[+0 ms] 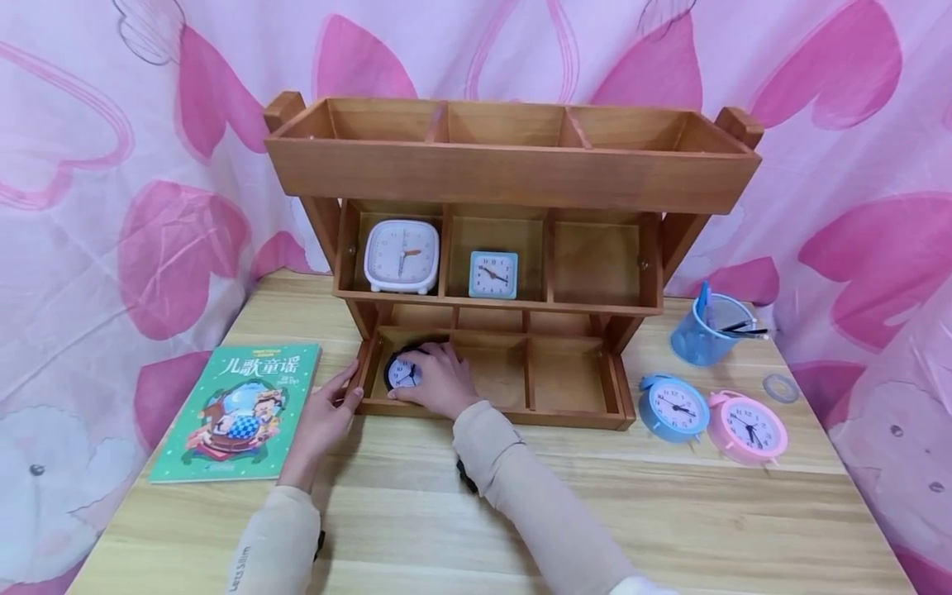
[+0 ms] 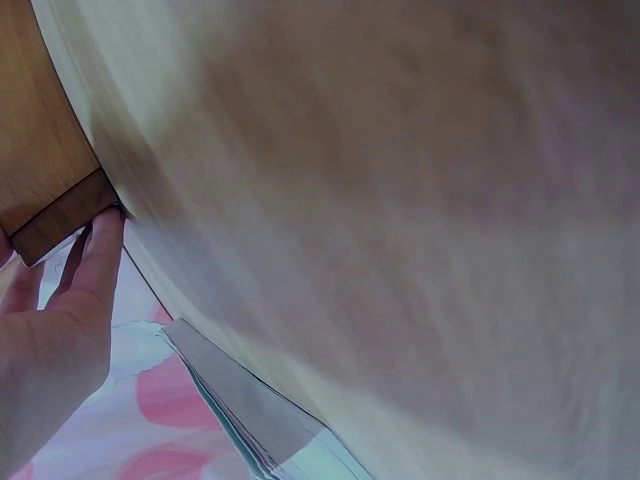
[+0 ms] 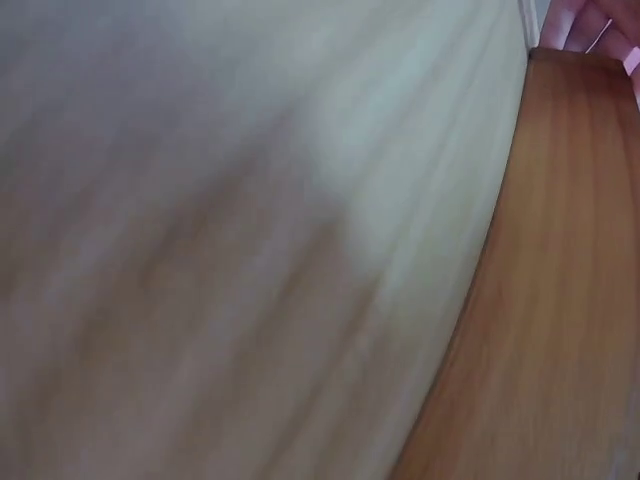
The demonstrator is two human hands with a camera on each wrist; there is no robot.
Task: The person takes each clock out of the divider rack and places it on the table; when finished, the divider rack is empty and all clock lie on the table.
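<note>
In the lower left compartment of a wooden three-tier shelf (image 1: 513, 173), a round black-rimmed clock (image 1: 402, 373) with a pale face leans back. My right hand (image 1: 444, 380) grips it from the right side, covering part of its rim. At the shelf's bottom left corner, my left hand (image 1: 332, 413) touches the outer side with fingers and thumb spread. The left wrist view shows fingertips against the wooden corner (image 2: 65, 215). On the middle tier stand a white clock (image 1: 402, 256) at left and a small mint-edged square clock (image 1: 493, 274) in the centre.
A green picture book (image 1: 238, 413) lies left of the shelf. On the right are a blue alarm clock (image 1: 674, 408), a pink alarm clock (image 1: 747, 427), a blue mesh pen cup (image 1: 695, 339) and a tape roll (image 1: 780, 388). A pink heart-patterned curtain (image 1: 186, 240) hangs behind the table.
</note>
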